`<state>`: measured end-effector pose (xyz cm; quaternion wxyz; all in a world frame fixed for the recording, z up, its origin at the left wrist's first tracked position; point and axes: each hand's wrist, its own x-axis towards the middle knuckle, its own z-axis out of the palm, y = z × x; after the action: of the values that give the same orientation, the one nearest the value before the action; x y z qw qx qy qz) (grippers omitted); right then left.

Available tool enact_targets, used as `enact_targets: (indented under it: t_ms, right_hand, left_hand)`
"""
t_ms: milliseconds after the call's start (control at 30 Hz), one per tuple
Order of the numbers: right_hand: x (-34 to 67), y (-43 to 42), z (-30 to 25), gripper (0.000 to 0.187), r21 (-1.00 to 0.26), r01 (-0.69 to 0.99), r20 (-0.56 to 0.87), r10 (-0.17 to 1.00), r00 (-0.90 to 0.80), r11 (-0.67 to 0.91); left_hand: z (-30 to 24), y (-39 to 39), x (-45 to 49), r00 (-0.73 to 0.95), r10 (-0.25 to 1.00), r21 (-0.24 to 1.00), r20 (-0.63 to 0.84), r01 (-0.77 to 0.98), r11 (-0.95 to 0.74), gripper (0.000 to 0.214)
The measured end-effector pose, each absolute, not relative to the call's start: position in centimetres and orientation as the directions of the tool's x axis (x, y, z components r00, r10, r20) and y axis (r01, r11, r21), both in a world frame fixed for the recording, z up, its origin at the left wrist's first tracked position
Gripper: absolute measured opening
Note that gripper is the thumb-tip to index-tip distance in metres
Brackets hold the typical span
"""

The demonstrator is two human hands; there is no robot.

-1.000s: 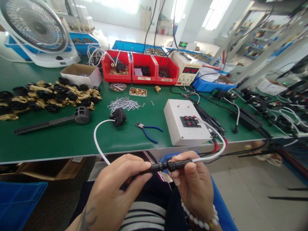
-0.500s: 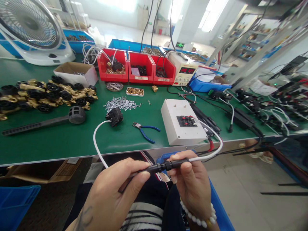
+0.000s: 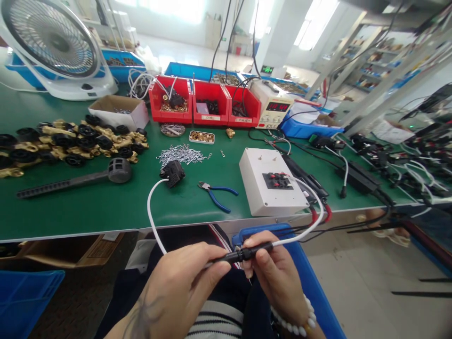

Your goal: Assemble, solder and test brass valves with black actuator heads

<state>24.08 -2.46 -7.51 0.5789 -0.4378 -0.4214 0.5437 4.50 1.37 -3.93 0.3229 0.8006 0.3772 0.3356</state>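
Note:
Below the table edge, over my lap, my left hand (image 3: 183,282) and my right hand (image 3: 275,273) each pinch one half of a black inline cable connector (image 3: 240,254). A white cable (image 3: 151,216) loops from the left half up to a black part (image 3: 173,173) lying on the green table (image 3: 106,207). Another white cable (image 3: 314,221) arcs from the right half up to the white test box (image 3: 271,181) with red and black terminals. Both hands are closed on the connector.
Blue-handled pliers (image 3: 219,193) lie beside the test box. Brass and black fittings (image 3: 70,141) are heaped at the left, with a long dark tool (image 3: 74,179), a pile of metal clips (image 3: 181,154), red bins (image 3: 205,106), a power supply (image 3: 273,109) and a fan (image 3: 52,42). A blue crate (image 3: 307,278) stands by my right knee.
My hands have shifted slightly lower and closer together on the connector. The white loop on the left has narrowed. The view has tilted a little.

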Motion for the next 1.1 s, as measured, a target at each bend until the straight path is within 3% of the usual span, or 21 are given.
enact_targets:
  t_ms: [133,267,433,533,600,700,767,833,967,1100]
  right_hand:
    - [25.4,-2.9,-10.6,0.04,-0.98,-0.096,-0.168,0.982,-0.085,-0.176]
    - [27.1,-3.4,-15.0,0.057,-0.928,0.168,-0.346,0.937,-0.047,-0.334]
    - [28.6,-3.5,-16.5,0.05,-0.826,0.489,-0.413,0.892,-0.185,-0.282]
    - [29.0,-2.2,-12.7,0.043,-0.867,0.466,-0.358,0.871,-0.336,-0.176]
    - [29.3,-0.8,-9.0,0.04,-0.91,0.409,-0.237,0.893,-0.382,-0.067]
    - [30.4,2.0,-3.9,0.035,-0.888,0.435,0.089,0.984,-0.153,0.149]
    - [31.5,4.7,-1.5,0.032,-0.779,0.588,0.316,0.946,0.067,0.218]
    - [32.7,8.0,-0.2,0.038,-0.657,0.731,0.459,0.866,0.196,0.183]
    - [34.7,14.5,-0.1,0.059,-0.564,0.823,0.393,0.897,0.204,0.06]
    - [36.2,17.9,-2.2,0.049,-0.479,0.868,0.26,0.966,-0.001,0.13]
  left_hand:
    - [-5.2,3.9,4.7,0.584,0.786,0.722,0.204,0.452,-0.523,0.017]
    - [-6.9,7.7,6.2,0.513,0.849,0.472,0.125,0.722,-0.505,0.025]
    - [-8.7,10.5,9.6,0.506,0.855,0.378,0.111,0.775,-0.507,0.038]
    - [-9.3,11.3,11.1,0.533,0.834,0.381,0.141,0.749,-0.543,0.044]
    - [-9.1,11.5,11.5,0.542,0.823,0.393,0.17,0.729,-0.561,0.049]
    - [-8.3,12.0,10.6,0.468,0.852,0.407,0.234,0.749,-0.523,0.048]
    - [-7.8,12.7,8.9,0.345,0.895,0.417,0.283,0.796,-0.439,0.046]
    - [-7.9,13.6,6.5,0.186,0.928,0.432,0.322,0.843,-0.319,0.05]
    - [-9.1,15.5,1.9,-0.018,0.951,0.464,0.309,0.875,-0.134,0.065]
    - [-10.1,15.7,-0.1,0.035,0.968,0.446,0.25,0.883,-0.147,0.056]
